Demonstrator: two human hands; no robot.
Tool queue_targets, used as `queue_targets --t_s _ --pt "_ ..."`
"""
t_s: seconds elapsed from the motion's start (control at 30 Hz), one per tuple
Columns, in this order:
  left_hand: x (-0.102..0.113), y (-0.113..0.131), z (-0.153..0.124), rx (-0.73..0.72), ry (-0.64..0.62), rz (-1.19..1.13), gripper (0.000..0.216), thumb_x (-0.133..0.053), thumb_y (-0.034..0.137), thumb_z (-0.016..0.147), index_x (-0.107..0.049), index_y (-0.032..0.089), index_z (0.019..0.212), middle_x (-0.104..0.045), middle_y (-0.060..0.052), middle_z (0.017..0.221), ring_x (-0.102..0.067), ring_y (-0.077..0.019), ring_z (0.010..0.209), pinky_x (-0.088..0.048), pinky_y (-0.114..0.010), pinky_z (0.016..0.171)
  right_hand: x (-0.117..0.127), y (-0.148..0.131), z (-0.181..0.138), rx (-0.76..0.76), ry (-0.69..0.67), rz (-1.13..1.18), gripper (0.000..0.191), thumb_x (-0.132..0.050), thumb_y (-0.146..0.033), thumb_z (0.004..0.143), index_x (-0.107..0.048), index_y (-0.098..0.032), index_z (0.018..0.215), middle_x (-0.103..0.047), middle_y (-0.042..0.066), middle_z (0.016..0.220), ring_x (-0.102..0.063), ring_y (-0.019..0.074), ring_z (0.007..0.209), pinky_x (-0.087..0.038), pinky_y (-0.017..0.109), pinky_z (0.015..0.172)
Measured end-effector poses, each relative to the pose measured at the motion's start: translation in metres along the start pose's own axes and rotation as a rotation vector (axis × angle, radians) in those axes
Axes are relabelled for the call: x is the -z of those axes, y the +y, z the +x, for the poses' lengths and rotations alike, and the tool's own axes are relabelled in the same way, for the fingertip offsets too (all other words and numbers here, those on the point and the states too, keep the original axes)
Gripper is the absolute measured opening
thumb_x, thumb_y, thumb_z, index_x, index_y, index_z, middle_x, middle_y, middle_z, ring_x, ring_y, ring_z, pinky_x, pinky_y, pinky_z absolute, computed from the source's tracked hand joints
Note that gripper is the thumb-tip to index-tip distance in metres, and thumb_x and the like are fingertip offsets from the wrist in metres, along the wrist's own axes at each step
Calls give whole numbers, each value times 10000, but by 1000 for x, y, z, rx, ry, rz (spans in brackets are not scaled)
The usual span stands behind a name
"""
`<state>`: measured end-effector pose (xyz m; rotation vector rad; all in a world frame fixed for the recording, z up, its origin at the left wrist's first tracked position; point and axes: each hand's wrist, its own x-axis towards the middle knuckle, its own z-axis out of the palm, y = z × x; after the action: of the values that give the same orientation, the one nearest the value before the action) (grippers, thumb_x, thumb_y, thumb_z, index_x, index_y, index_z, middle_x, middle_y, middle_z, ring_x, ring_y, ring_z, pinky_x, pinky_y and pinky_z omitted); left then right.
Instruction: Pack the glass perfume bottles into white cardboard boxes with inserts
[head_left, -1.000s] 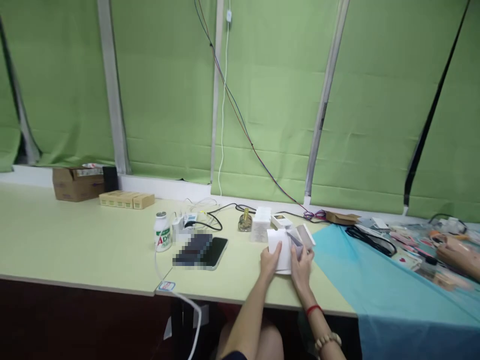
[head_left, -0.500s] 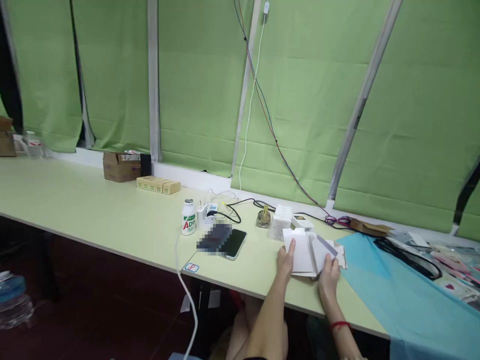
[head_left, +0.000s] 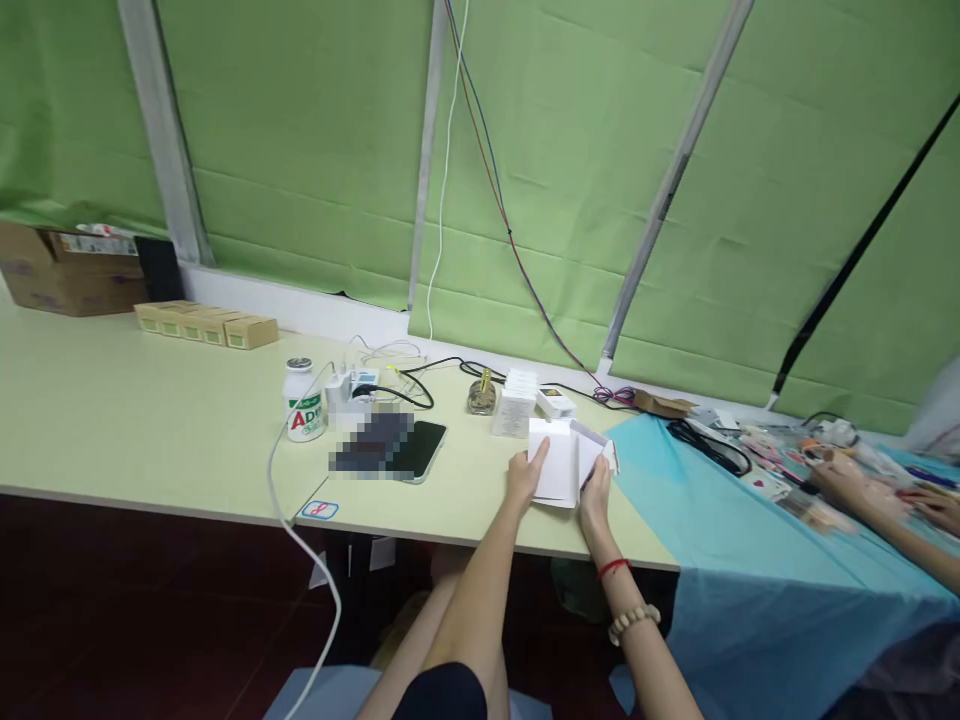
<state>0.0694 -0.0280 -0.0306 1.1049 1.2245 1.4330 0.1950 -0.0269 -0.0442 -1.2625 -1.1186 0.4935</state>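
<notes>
Both my hands hold a small white cardboard box (head_left: 559, 465) that rests on the pale green table (head_left: 150, 440). My left hand (head_left: 521, 478) grips the box's left side with the fingers curled against it. My right hand (head_left: 595, 498) grips its right side, where a flap stands partly folded. A red string and a bead bracelet circle my right wrist. Just behind the box stands a stack of similar white boxes (head_left: 514, 404).
A dark phone (head_left: 416, 450) lies left of my hands, near a white bottle (head_left: 303, 401), a charger and cables. Cardboard boxes (head_left: 67, 268) sit at far left. A blue cloth (head_left: 720, 520) covers the table's right end, where another person's hands (head_left: 844, 478) work among small items.
The view has swung back right and down. My hands have pressed the flaps of the white box closer together; the box looks more closed than before.
</notes>
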Motion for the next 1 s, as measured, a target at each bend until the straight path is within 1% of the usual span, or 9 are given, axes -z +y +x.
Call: queue_targets --t_s 0.2,0.3,0.43,0.53,0.63,0.7,0.8,0.9,1.0 --pt "5 3 -10 64 92 -37 454 -583 521 841 -664 74 835 -648 -149 873 -612 -273 865 -462 -283 705 1 5 0 -67 84 -165 767 -176 -603 838 -243 -112 1423 -322 168 1419 -291 289 1322 -266 437 1062" --pt "8 1 -18 71 108 -37 443 -592 534 836 -674 99 813 -655 -121 841 -618 -261 863 -461 -275 715 7 2 -6 -90 -23 -151 759 -176 -572 863 -84 -131 1473 -301 158 1418 -373 276 1274 -344 410 1008" --pt "9 -1 -26 65 141 -33 419 -574 529 854 -682 123 851 -656 -106 883 -618 -246 897 -463 -264 734 11 0 -10 -82 -71 -285 776 -405 -532 808 -251 -104 1436 -212 191 1447 -146 347 1364 -178 476 1088" --pt "8 0 -29 66 118 -32 420 -567 523 861 -684 120 844 -656 -108 882 -624 -243 865 -469 -264 710 13 -1 -13 -97 41 -338 738 -472 -459 764 -363 -82 1389 -94 203 1456 -206 351 1337 -166 449 1100" --pt "10 1 -30 90 121 -29 446 -561 534 862 -682 105 865 -652 -125 898 -615 -259 895 -471 -277 742 13 -6 -18 28 149 -302 569 -416 -438 790 -562 -66 1196 -320 207 1332 -355 295 1247 -255 426 1064" --pt "13 1 -31 91 117 -32 449 -549 537 871 -679 107 893 -651 -124 908 -606 -259 928 -464 -280 787 13 -11 -21 140 42 -197 523 -344 -454 821 -639 -66 1010 -525 185 1105 -477 255 1108 -356 407 987" --pt "21 1 -34 45 53 -56 453 -578 542 854 -675 102 897 -650 -124 875 -610 -266 894 -471 -295 787 11 -18 -23 220 -201 -67 525 -413 -492 790 -630 -92 1050 -611 143 1026 -550 215 926 -445 371 861" --pt "31 6 -40 84 45 -124 461 -544 545 875 -662 106 950 -642 -124 950 -601 -266 930 -476 -299 792 10 -20 -23 40 -336 20 504 -531 -479 726 -638 -107 1050 -636 91 866 -548 162 693 -471 281 609" --pt "38 13 -45 136 -18 -111 486 -526 559 879 -658 96 942 -637 -139 960 -602 -277 908 -476 -323 806 10 -18 -19 -194 -379 148 545 -571 -455 692 -615 -109 1111 -547 -3 627 -406 80 427 -326 200 383"
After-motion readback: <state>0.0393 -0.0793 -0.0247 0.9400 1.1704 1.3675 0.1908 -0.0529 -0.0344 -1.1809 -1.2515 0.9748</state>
